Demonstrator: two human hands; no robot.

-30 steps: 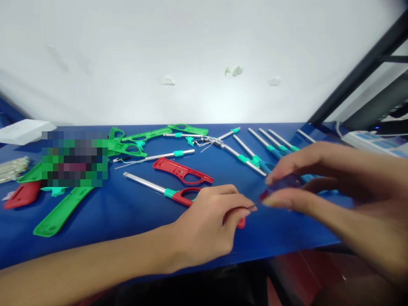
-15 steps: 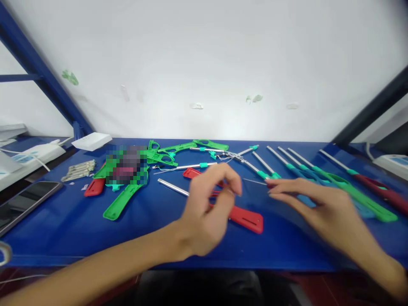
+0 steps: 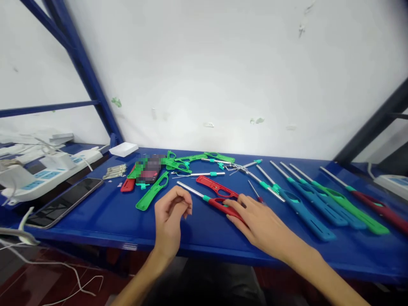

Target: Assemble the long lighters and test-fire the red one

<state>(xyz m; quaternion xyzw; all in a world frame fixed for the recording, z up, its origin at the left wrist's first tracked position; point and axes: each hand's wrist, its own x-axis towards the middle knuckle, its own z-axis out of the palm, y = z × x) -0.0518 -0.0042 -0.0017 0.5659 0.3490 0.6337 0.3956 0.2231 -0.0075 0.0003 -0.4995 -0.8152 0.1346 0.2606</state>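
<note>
A red long-nozzle lighter [image 3: 219,205] lies on the blue table, its metal tube pointing to the far left. My right hand [image 3: 255,219] is over its handle end, fingers and thumb closed around the red body. Behind it rests an open red casing half [image 3: 212,183]. Just beyond my right fingers is a thin screwdriver [image 3: 254,189], its handle partly covered by the hand. My left hand [image 3: 172,212] hovers left of the lighter with its fingers curled in; whatever they may hold is hidden.
Several finished-looking lighters [image 3: 306,212] in blue, green and dark red lie in a row at the right. Green casing halves [image 3: 153,192], metal tubes with wires [image 3: 236,166], small metal parts [image 3: 114,171] and a phone [image 3: 65,202] are spread at the left and back.
My right hand has left the screwdriver on the table and moved left onto the red lighter. My left hand has drawn back left, off the lighter. The view has shifted.
</note>
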